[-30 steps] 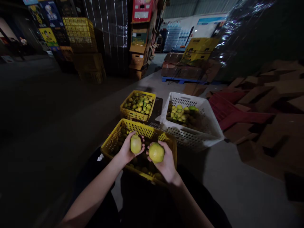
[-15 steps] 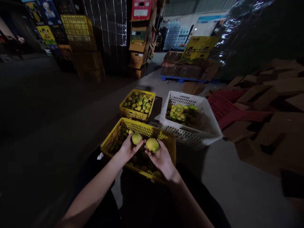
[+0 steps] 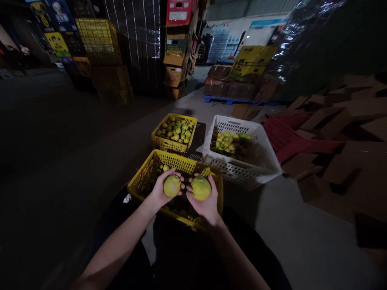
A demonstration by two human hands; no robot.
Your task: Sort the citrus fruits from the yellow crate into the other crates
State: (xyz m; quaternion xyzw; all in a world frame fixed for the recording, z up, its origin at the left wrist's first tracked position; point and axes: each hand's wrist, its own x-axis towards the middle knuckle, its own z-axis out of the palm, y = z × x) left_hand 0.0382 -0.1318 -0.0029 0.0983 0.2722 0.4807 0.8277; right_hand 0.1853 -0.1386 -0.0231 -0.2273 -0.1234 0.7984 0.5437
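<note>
Above the near yellow crate point(image 3: 142, 169), each of my hands holds one yellow-green citrus fruit. My left hand point(image 3: 159, 192) has its fingers wrapped round the left citrus fruit point(image 3: 172, 186). The right citrus fruit point(image 3: 201, 188) rests in the closed fingers of my right hand point(image 3: 209, 207), its greener top facing up. A small gap parts the two fruits. More fruit lies in the shadow inside the near crate, partly hidden by my hands.
Behind stands a second yellow crate point(image 3: 155, 140) full of similar fruit. A white crate point(image 3: 269, 161), partly filled with fruit, is at the right. Beyond it lie a red crate point(image 3: 290, 141) and heaped cardboard boxes point(image 3: 338, 169). A blue pallet point(image 3: 223, 99) carries goods farther back.
Both hands have turned the fruits, showing other sides of them. The left fruit has come slightly nearer to me, and the right one has shifted a little right and lower.
</note>
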